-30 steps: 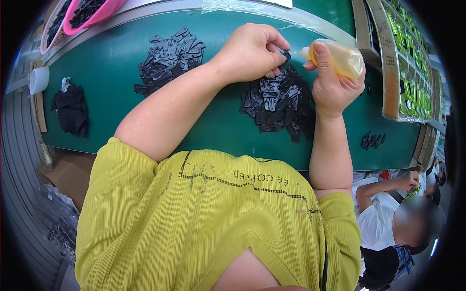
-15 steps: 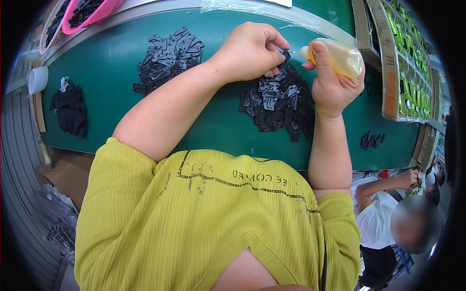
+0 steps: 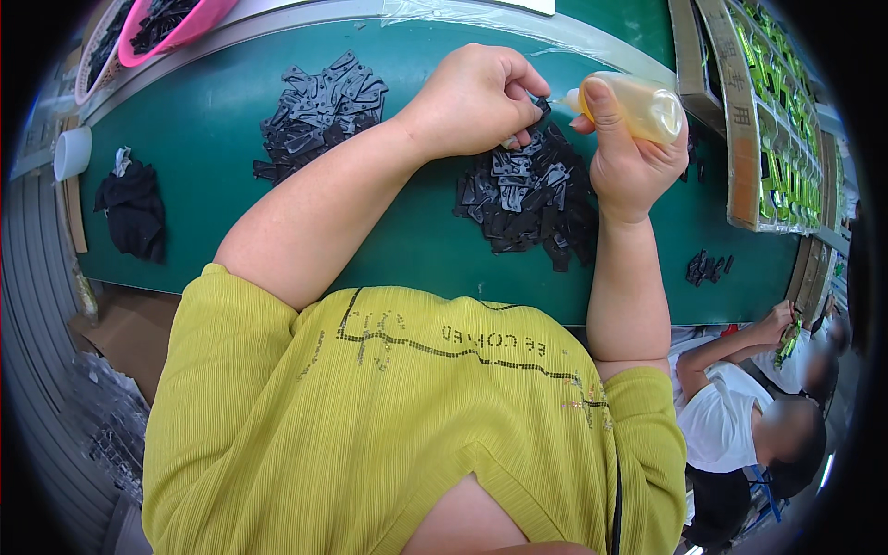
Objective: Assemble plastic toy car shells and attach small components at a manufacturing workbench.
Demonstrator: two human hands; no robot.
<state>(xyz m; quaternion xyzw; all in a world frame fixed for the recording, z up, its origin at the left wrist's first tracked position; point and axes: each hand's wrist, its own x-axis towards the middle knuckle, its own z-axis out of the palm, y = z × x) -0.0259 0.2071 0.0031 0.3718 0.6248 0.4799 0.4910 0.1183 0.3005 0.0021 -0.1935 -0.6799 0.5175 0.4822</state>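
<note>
Pinched in my left hand (image 3: 490,102) is a small black plastic part (image 3: 543,107), held above the table. My right hand (image 3: 638,157) is closed round a squeeze bottle (image 3: 643,108) of yellowish liquid, thumb on its side. The bottle lies tilted on its side, and its thin nozzle points left at the black part; whether the tip touches it I cannot tell. Under and between my hands spreads a pile of black plastic parts (image 3: 527,199). Left of it, beyond my left forearm, sits a second pile of black and grey-looking parts (image 3: 324,102).
The green table (image 3: 213,213) carries a dark cloth (image 3: 132,208) and a white cup (image 3: 73,154) at left. Pink basket (image 3: 171,28) stands far left. A carton of bright green items (image 3: 782,120) stands right, near a few small black pieces (image 3: 708,268). A co-worker (image 3: 731,416) sits lower right.
The bottle and my right hand have shifted slightly left, toward my left hand. My left hand stays almost still. The co-worker at lower right has moved their head and arms.
</note>
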